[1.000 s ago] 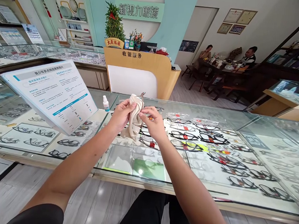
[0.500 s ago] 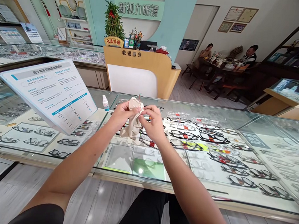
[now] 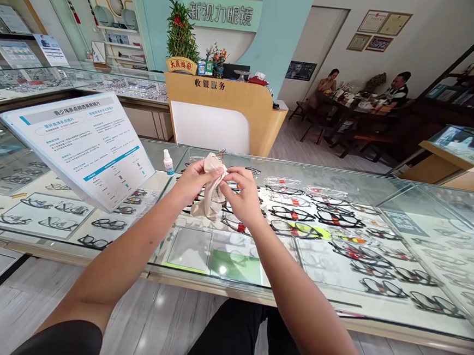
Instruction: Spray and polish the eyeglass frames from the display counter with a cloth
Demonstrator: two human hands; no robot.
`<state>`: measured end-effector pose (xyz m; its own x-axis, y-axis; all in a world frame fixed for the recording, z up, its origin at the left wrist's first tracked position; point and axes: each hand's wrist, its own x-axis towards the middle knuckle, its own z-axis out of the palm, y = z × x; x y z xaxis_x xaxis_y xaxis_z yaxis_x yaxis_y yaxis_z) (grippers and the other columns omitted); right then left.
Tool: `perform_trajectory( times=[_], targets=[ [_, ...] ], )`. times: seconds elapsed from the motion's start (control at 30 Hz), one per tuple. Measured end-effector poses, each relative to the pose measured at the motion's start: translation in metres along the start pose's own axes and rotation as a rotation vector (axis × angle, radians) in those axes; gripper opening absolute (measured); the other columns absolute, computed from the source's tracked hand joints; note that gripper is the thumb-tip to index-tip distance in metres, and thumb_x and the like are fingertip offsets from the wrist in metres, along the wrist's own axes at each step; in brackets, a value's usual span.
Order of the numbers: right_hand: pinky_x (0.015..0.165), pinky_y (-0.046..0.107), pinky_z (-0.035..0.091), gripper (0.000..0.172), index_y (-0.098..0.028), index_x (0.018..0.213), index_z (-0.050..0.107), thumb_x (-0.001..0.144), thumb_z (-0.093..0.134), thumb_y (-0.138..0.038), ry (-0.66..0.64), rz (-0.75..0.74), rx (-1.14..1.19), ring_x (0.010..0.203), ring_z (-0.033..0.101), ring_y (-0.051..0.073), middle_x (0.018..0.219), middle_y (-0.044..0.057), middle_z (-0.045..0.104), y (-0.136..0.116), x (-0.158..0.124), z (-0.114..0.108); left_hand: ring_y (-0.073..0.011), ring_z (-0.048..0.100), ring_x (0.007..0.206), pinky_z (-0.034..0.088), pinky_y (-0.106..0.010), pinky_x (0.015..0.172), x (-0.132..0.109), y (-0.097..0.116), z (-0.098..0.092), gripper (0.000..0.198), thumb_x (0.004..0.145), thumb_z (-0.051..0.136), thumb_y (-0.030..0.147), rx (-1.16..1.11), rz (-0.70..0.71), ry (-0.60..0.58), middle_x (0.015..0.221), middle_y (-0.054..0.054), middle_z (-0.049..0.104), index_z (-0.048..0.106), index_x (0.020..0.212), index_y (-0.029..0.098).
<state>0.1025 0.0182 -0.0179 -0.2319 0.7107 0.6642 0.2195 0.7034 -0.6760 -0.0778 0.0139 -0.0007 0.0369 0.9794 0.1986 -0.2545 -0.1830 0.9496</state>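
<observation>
Cream cloth point(image 3: 211, 200) hangs bunched between the person's two hands, above the near middle of a glass-topped surface point(image 3: 303, 170), its loose lower end draping down in folds. The left hand point(image 3: 193, 180) pinches the upper part of the cloth, with the thumb laid across the front and the fingers behind. The right hand point(image 3: 241, 191) has its fingers bent and its thumb and fingertips at the cloth's right edge; I cannot tell whether they grip the fabric or something inside it. A thin dark piece point(image 3: 221, 153) sticks up just above the cloth, too small to make out. Left of the hands, a small white bottle point(image 3: 168, 163) with a blue-marked label stands upright on the glass, and farther left a large printed sign point(image 3: 81, 149) leans at a slant. Rows of eyeglasses point(image 3: 292, 213), many with dark frames and red tags, lie beneath the glass to the right of the hands. Nearer the person, a pale rectangular panel point(image 3: 190, 249) lies beside a green one point(image 3: 236, 266). Beyond stands a wooden reception desk point(image 3: 262, 111) with a leafy plant point(image 3: 182, 36) on top.
</observation>
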Motion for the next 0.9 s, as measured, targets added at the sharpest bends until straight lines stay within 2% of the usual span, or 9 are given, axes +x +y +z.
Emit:
perform_trajectory(
  times=[0.1, 0.17, 0.27, 0.37, 0.6, 0.9],
  targets=[
    [0.112, 0.052, 0.047, 0.01, -0.029, 0.087, 0.077, 0.096, 0.074, -0.032, -0.014, 0.02, 0.061, 0.115, 0.066, 0.03, 0.118, 0.007, 0.079, -0.002, 0.0, 0.0, -0.0139, 0.064, 0.071, 0.051, -0.028, 0.067, -0.001, 0.003, 0.003, 0.058, 0.058, 0.109, 0.053, -0.086, -0.044, -0.011, 0.082, 0.0, 0.075, 0.078, 0.091, 0.017],
    [0.106, 0.049, 0.049, 0.01, -0.028, 0.088, 0.077, 0.096, 0.074, -0.034, -0.036, 0.053, 0.124, 0.113, 0.066, 0.028, 0.116, 0.007, 0.078, -0.005, 0.0, 0.0, -0.0123, 0.062, 0.067, 0.049, -0.027, 0.064, -0.002, 0.005, 0.004, 0.06, 0.055, 0.111, 0.052, -0.143, -0.086, -0.03, 0.078, 0.002, 0.072, 0.076, 0.089, 0.017],
    [0.097, 0.044, 0.051, 0.012, -0.028, 0.088, 0.075, 0.096, 0.074, -0.037, -0.067, 0.098, 0.201, 0.107, 0.066, 0.026, 0.108, 0.005, 0.077, -0.009, -0.001, 0.001, -0.011, 0.061, 0.063, 0.048, -0.026, 0.06, -0.003, 0.006, 0.005, 0.061, 0.054, 0.112, 0.05, -0.195, -0.134, -0.058, 0.076, 0.003, 0.071, 0.073, 0.088, 0.017],
    [0.095, 0.043, 0.05, 0.013, -0.028, 0.087, 0.074, 0.095, 0.074, -0.038, -0.07, 0.106, 0.229, 0.105, 0.065, 0.025, 0.105, 0.004, 0.077, -0.011, -0.001, 0.002, -0.0115, 0.064, 0.065, 0.05, -0.026, 0.062, -0.003, 0.005, 0.006, 0.062, 0.054, 0.112, 0.049, -0.22, -0.137, -0.062, 0.078, 0.002, 0.071, 0.073, 0.09, 0.017],
    [0.094, 0.043, 0.05, 0.014, -0.028, 0.087, 0.074, 0.095, 0.074, -0.039, -0.066, 0.136, 0.263, 0.103, 0.064, 0.025, 0.104, 0.005, 0.076, -0.007, 0.0, 0.003, -0.0118, 0.063, 0.067, 0.052, -0.027, 0.064, -0.003, 0.005, 0.007, 0.063, 0.057, 0.111, 0.053, -0.167, -0.095, -0.072, 0.078, 0.003, 0.07, 0.07, 0.089, 0.018],
    [0.091, 0.041, 0.05, 0.016, -0.027, 0.086, 0.075, 0.094, 0.076, -0.041, -0.052, 0.148, 0.272, 0.103, 0.066, 0.024, 0.105, 0.006, 0.076, -0.003, 0.003, 0.002, -0.0142, 0.063, 0.074, 0.051, -0.028, 0.069, 0.001, 0.006, -0.004, 0.055, 0.064, 0.107, 0.052, -0.008, -0.068, -0.069, 0.085, 0.0, 0.073, 0.077, 0.093, 0.018]
  ],
)
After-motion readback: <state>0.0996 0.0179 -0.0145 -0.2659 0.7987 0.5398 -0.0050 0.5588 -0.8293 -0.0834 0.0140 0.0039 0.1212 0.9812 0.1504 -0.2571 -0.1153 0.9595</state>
